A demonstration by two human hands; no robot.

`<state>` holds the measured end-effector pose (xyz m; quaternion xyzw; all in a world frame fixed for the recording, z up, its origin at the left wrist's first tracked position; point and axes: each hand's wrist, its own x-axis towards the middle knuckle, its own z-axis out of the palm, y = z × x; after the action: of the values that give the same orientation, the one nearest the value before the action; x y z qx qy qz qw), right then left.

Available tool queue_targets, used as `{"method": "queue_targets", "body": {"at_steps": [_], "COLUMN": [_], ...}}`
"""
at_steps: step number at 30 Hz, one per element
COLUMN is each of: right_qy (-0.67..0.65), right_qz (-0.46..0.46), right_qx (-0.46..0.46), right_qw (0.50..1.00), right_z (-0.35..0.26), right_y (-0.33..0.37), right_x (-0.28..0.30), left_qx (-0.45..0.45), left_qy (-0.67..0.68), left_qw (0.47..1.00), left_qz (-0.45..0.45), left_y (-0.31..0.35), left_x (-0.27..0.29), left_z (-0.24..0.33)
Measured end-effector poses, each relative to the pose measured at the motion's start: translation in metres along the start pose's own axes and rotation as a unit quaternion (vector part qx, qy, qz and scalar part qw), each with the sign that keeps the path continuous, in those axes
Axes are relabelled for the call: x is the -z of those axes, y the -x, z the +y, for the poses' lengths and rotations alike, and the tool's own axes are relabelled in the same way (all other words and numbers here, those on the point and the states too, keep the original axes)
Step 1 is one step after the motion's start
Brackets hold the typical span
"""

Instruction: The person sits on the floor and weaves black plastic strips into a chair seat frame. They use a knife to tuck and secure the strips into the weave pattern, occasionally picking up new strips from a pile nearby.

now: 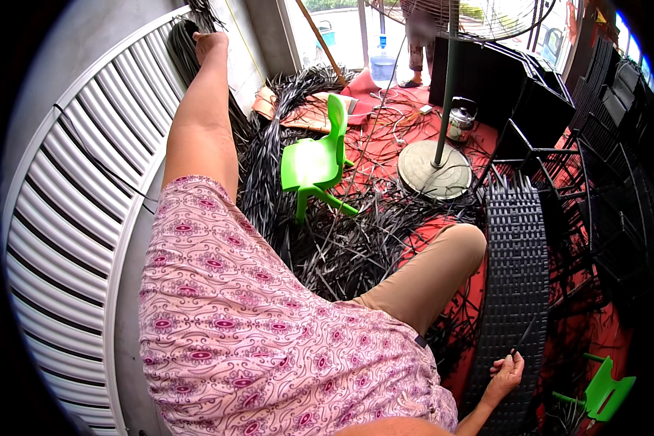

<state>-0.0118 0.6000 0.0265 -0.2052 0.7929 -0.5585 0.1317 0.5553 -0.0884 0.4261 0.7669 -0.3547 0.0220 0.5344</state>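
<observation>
Left hand (210, 45) at black strips (183, 48), can't tell if closed; right hand (506, 375) pinches thin dark piece (525, 338) near woven panel (514, 240). Strip-fetching, I judge; next move wants clean pull.

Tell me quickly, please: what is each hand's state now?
Left hand: at the strips; grip cannot be told.
Right hand: closed, holding a thin dark piece.
</observation>
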Motion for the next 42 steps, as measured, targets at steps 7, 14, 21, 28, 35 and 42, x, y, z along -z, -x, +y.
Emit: {"method": "queue_targets", "body": {"at_steps": [7,14,21,28,35,42], "right_qy": [-0.021,0.008,0.004,0.012,0.005,-0.001], "right_qz": [0.003,0.018,0.015,0.025,0.019,0.027], "right_qx": [0.005,0.044,0.041,0.056,0.067,0.115], "right_qw": [1.0,0.999,0.999,0.998,0.998,0.993], "right_z": [-0.015,-0.006,-0.007,-0.013,0.001,0.023], "right_y": [0.005,0.007,0.007,0.012,0.008,0.0], "right_x": [-0.008,-0.005,-0.006,-0.008,-0.007,-0.006], "left_qx": [0.016,0.089,0.092,0.075,0.056,0.063], "left_qy": [-0.007,0.09,0.14,0.053,0.039,0.053], "left_qw": [0.998,0.99,0.986,0.996,0.998,0.996], "left_qz": [0.059,-0.056,0.018,0.008,-0.015,-0.02], "left_y": [-0.046,0.019,-0.033,0.006,0.001,0.002], "left_x": [-0.021,0.008,-0.026,-0.028,-0.023,-0.018], "left_z": [-0.02,-0.006,-0.038,-0.058,-0.058,-0.057]}}
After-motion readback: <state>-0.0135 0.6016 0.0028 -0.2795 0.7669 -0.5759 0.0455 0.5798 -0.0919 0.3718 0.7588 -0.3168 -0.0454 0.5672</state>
